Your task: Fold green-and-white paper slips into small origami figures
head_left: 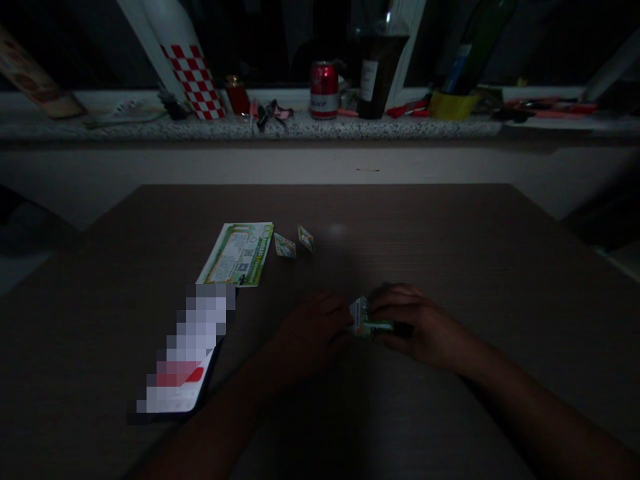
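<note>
A folded piece of green and white printed paper (359,315) lies low over the table between my two hands. My right hand (417,320) is closed on its right side, with thumb and fingers on either side of a green strip. At the paper's left edge, the fingertips of my left hand (317,327) are pressed together; dim light hides part of that grip. Farther up stand two small folded pieces of similar paper, a left one (285,246) and a right one (306,239). Beside them lies a flat green and white printed sheet (235,257).
A lit phone (187,360) with a blurred-out screen rests left of my left forearm. Behind the brown table (425,227), a granite sill (295,127) holds a red can (324,90), a checkered bottle (193,73), a dark bottle (377,73) and a yellow roll (453,105).
</note>
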